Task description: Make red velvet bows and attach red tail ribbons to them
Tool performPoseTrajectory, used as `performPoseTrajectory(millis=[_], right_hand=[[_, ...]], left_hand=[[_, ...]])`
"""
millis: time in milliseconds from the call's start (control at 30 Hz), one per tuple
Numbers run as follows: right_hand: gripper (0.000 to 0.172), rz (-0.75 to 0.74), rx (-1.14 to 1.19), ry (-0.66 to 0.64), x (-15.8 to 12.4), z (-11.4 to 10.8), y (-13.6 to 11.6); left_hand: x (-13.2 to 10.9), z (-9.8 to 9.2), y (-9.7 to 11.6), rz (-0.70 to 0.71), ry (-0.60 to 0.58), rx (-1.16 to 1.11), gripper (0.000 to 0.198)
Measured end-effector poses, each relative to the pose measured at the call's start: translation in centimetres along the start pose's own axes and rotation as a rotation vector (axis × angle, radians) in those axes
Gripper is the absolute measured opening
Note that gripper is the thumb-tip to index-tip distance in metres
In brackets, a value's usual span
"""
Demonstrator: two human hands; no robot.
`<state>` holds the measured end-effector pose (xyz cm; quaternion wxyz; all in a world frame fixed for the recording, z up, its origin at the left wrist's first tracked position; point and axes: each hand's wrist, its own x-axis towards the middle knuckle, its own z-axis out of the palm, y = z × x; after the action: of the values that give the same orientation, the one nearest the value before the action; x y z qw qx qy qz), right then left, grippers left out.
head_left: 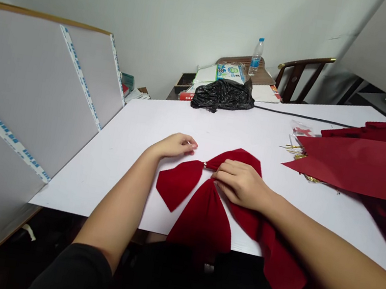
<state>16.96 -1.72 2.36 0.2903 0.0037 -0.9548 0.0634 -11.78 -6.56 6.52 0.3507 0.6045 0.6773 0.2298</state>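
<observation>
Red velvet bow (204,216) flat on white board (118,166), 6 o'clock, one tail hanging off the edge. Right hand (240,184) clamped on its upper loop; left hand (173,146) empty, fingers together, just beside the knot. Black plastic bag (223,96) and water bottle (256,58) at 12, wooden chair (297,73) at 1, red paper sheets (361,166) at 3, white partition panels (29,96) at 9.

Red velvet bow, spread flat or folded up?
Spread flat: the red velvet bow fans out on the white board under the right hand.
</observation>
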Motion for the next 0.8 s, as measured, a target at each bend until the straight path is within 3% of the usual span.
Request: performPoseTrajectory(millis=[100,167,267,400,500,633,800], right_hand=[[0.027,0.064,0.008,-0.044,-0.1,0.2,0.2],[0.027,0.101,-0.024,-0.070,-0.2,0.3,0.4],[0.025,0.155,-0.099,-0.084,-0.2,0.4,0.6],[0.022,0.218,-0.107,-0.130,-0.2,0.4,0.8],[0.022,0.239,-0.104,-0.155,-0.2,0.5,0.8],[0.023,0.272,-0.098,-0.135,-0.2,0.7,0.7],[0.028,0.332,-0.187,-0.104,-0.1,1.4,0.9]], left_hand=[[-0.8,-0.2,1.1,0.068,0.172,0.195,0.030],[-1.7,0.1,2.1,0.150,0.109,0.223,0.028],[-2.3,2.1,3.5,0.254,-0.047,0.305,0.019],[-1.9,5.7,4.4,0.196,0.072,0.538,0.020],[-1.5,7.3,4.4,0.140,0.165,0.642,0.022],[-1.1,7.7,4.0,0.190,0.193,0.590,0.018],[-0.7,7.5,3.8,0.371,0.200,0.369,0.020]])
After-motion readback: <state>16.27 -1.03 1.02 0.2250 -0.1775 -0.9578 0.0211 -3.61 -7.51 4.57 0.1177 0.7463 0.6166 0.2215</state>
